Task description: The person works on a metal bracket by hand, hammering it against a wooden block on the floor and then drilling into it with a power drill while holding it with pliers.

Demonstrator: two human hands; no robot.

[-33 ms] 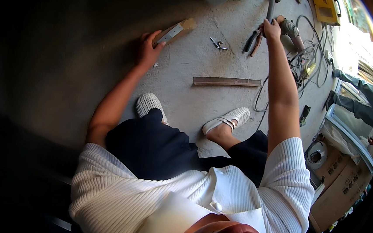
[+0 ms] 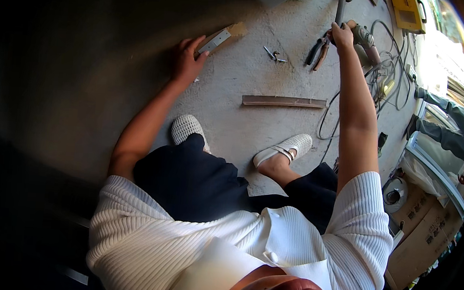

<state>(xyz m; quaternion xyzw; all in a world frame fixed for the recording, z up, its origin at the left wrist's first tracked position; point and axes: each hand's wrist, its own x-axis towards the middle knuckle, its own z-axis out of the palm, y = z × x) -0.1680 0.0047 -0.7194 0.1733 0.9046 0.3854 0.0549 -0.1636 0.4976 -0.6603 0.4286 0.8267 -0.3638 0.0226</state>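
**A:** Start with the biggest thing. What is underfoot?

**B:** A grey concrete floor (image 2: 234, 118), half in sun and half in deep shadow on the left. The person squats over it in a white ribbed shirt (image 2: 142, 241), dark trousers and white woven shoes (image 2: 188, 128).

**A:** And off to the right?

**B:** Cardboard boxes (image 2: 426, 236) at the lower right, and beyond them the grey trouser legs of another person (image 2: 451, 124) at the rim of the view. A tangle of dark cables (image 2: 381, 86) runs across the floor near the right arm, and a yellow case (image 2: 407, 10) lies at the top.

**A:** What lies between the arms?

**B:** A long, narrow, rusty metal strip (image 2: 284, 101) flat on the floor, well apart from both hands. Farther up, a few small bolts (image 2: 274, 54).

**A:** The left hand?

**B:** The left hand (image 2: 187, 59) presses down at the edge of the shadow, fingers spread, fingertips touching the near end of a short wooden block with a pale metal face (image 2: 221, 38). It grips nothing.

**A:** And the right?

**B:** The right hand (image 2: 341, 36) is stretched far forward, fingers curled at the long grey handle of a tool (image 2: 341, 6) that points up and away; whether they close fully round it I cannot tell. Just left of that hand lie red-handled pliers (image 2: 318, 51), and just right of it a power tool (image 2: 365, 38).
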